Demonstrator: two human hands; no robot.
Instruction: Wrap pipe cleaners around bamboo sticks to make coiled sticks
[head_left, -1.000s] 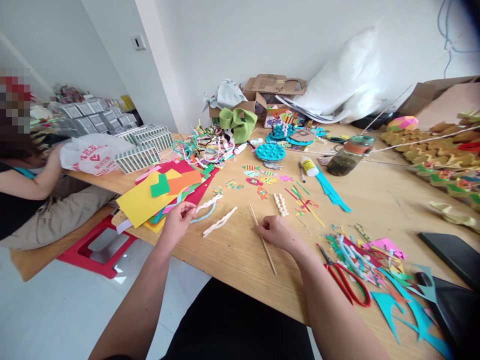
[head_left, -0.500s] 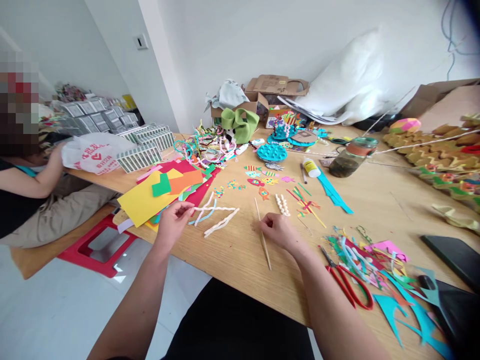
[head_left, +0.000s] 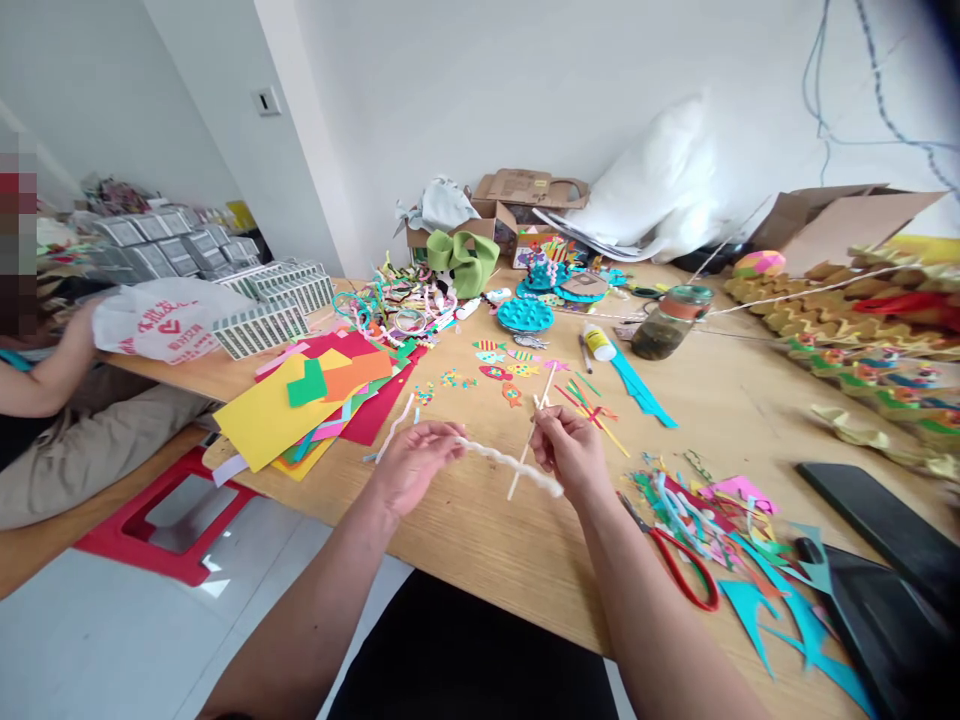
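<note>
My left hand [head_left: 420,465] is closed, pinching one end of a white, wavy pipe cleaner [head_left: 499,458]. The pipe cleaner stretches to the right, its free end beside my right hand. A thin wooden stick [head_left: 519,476] is pinched in my right hand [head_left: 574,450], slanting above the tabletop. Stick and pipe cleaner cross in the view; I cannot tell whether they touch. Another pale fuzzy strip [head_left: 395,428] lies behind my left hand. Past the hands are several paper fish [head_left: 511,394] and small coloured bits [head_left: 424,393]. My right hand mostly hides the white coiled pieces.
Stacked coloured paper [head_left: 259,420] lies left. Red-handled scissors [head_left: 686,570], paper scraps [head_left: 705,520] and a black phone-like slab [head_left: 877,510] are at right. A glue bottle [head_left: 598,342] and glass jar [head_left: 671,325] stand farther back. Another person's arm [head_left: 56,365] rests beside a plastic bag [head_left: 169,318].
My left hand has lifted the white pipe cleaner off the table and moved right, close to my right hand. My right hand has raised and tilted the stick. The view has shifted slightly.
</note>
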